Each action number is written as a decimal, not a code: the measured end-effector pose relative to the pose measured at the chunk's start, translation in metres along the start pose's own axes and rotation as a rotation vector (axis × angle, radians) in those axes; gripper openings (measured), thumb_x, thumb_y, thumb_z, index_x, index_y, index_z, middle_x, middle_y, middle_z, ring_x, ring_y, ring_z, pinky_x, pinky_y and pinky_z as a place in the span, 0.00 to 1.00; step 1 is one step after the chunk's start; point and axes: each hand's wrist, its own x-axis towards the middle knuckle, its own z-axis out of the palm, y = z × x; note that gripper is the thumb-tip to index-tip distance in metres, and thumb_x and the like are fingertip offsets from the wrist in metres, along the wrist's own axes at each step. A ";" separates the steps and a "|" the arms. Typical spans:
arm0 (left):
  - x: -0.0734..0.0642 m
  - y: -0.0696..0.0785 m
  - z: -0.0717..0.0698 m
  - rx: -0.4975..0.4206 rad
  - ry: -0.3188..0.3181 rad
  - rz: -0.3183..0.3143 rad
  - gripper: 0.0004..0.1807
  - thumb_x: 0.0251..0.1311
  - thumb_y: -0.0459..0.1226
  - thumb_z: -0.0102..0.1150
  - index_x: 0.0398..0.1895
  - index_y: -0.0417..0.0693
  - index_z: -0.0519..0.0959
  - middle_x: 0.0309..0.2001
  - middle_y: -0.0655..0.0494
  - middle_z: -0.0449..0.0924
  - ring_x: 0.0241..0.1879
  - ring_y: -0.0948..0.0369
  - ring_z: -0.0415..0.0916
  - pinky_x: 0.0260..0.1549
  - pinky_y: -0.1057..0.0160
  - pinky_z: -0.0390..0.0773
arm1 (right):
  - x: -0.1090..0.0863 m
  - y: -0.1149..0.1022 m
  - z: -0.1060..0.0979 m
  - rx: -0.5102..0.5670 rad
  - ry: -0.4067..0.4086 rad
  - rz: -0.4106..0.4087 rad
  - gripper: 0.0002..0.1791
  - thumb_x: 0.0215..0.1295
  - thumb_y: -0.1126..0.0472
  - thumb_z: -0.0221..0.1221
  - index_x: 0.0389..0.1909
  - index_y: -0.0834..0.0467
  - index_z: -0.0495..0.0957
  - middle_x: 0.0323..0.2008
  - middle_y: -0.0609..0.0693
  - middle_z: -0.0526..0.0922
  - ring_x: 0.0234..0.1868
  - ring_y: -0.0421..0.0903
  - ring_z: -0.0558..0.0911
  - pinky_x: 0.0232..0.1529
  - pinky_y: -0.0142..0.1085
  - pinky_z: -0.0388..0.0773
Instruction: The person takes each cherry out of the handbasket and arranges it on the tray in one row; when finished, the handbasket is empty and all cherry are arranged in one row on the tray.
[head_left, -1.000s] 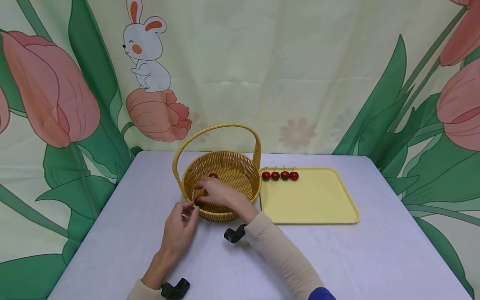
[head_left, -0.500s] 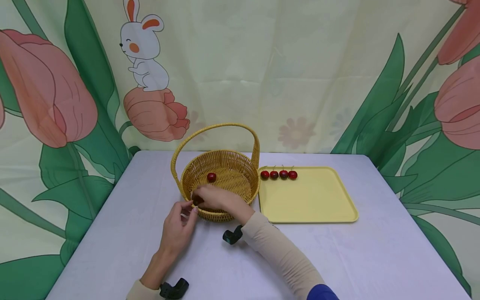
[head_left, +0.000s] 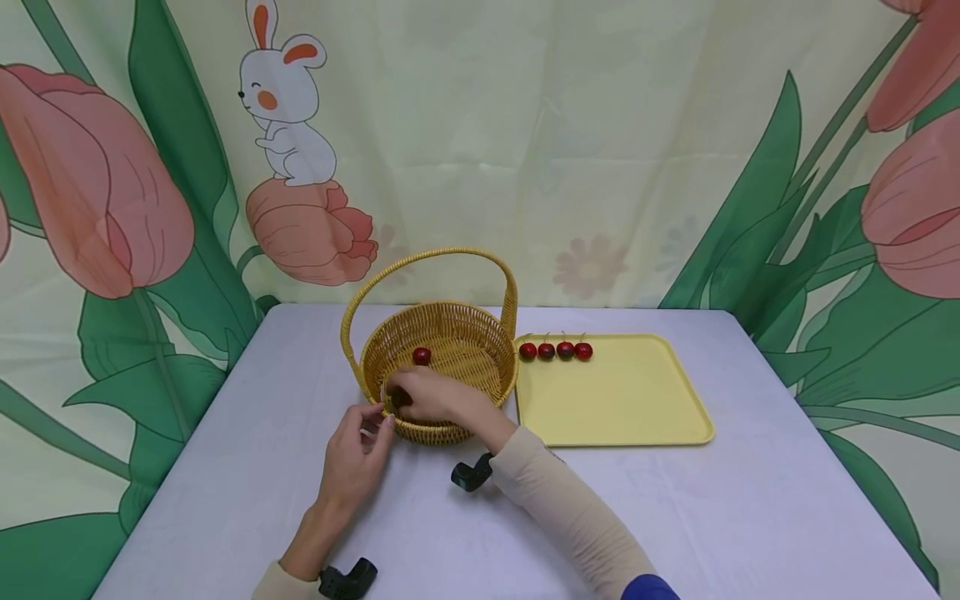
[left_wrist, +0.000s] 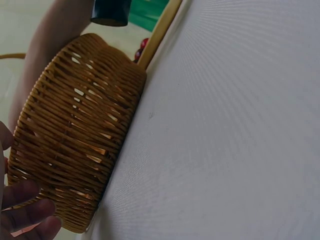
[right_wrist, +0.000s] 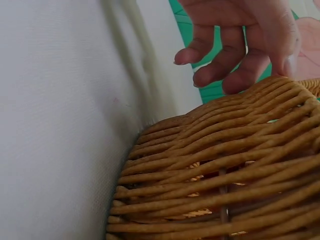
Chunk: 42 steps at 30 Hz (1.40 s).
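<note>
A round wicker basket (head_left: 475, 371) with a tall handle stands left of the table's middle. At its near left rim the left hand (head_left: 356, 454) pinches the edge; in the right wrist view that left hand (right_wrist: 235, 45) has its thumb on the rim and its other fingers loosely bent outside. The right hand (head_left: 427, 395) reaches down into the basket near the same edge, its fingers curled; what lies under them is hidden. A dark red cherry (head_left: 422, 357) rests on the basket floor beyond the right hand. The left wrist view shows the woven side (left_wrist: 75, 125) close up.
Right of the basket lies a yellow tray (head_left: 622, 408), close against it. Several cherries (head_left: 565, 351) with stems form a row along the tray's far left edge. A white cloth (head_left: 675, 517) covers the table, and a printed curtain (head_left: 615, 167) hangs behind.
A cherry visible at the right hand's fingertips a second ago is now hidden. The right hand's fingers have drawn in slightly, uncovering the other cherry in the basket. The left hand keeps its place.
</note>
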 end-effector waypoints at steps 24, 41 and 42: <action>0.000 -0.001 0.000 0.010 -0.021 -0.019 0.15 0.67 0.37 0.61 0.52 0.39 0.76 0.39 0.56 0.80 0.34 0.64 0.77 0.31 0.68 0.81 | -0.058 0.027 -0.028 0.160 0.230 0.017 0.19 0.66 0.62 0.61 0.57 0.56 0.75 0.55 0.48 0.75 0.52 0.43 0.76 0.55 0.37 0.78; 0.000 -0.001 0.000 0.014 -0.025 -0.033 0.15 0.67 0.38 0.61 0.52 0.41 0.76 0.39 0.58 0.79 0.35 0.67 0.74 0.31 0.73 0.78 | -0.104 0.051 -0.045 0.223 0.438 0.009 0.15 0.66 0.66 0.61 0.53 0.58 0.81 0.53 0.50 0.75 0.47 0.44 0.80 0.49 0.39 0.83; 0.000 -0.001 0.000 0.015 -0.024 -0.030 0.15 0.67 0.38 0.61 0.52 0.41 0.76 0.39 0.58 0.79 0.35 0.67 0.74 0.31 0.73 0.78 | -0.106 0.053 -0.047 0.224 0.453 0.011 0.15 0.66 0.66 0.61 0.53 0.58 0.81 0.52 0.50 0.75 0.46 0.44 0.80 0.49 0.39 0.83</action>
